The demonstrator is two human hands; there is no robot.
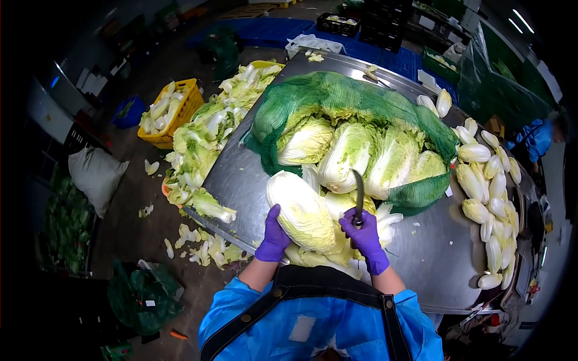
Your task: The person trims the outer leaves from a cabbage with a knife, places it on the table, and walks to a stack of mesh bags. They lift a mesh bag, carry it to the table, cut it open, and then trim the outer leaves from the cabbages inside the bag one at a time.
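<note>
My left hand [274, 238], in a purple glove, grips the side of a trimmed napa cabbage [299, 207] whose white base points up and left. In my gloved right hand [365, 236] is a knife [359, 191], its curved dark blade pointing away from me. The blade is apart from the held cabbage. Loose leaves [322, 259] lie under and beside this cabbage, near my apron. Just beyond, a green mesh bag [337, 90] lies open on its side, with several whole napa cabbages [349, 155] showing in its mouth.
All this rests on a steel table [430, 256]. Trimmed cabbages [494, 204] are piled along its right edge. Cut leaves [211, 132] heap up off the left edge, near a yellow crate [186, 105]. More leaves [211, 246] litter the floor. Another person [533, 141] stands at the right.
</note>
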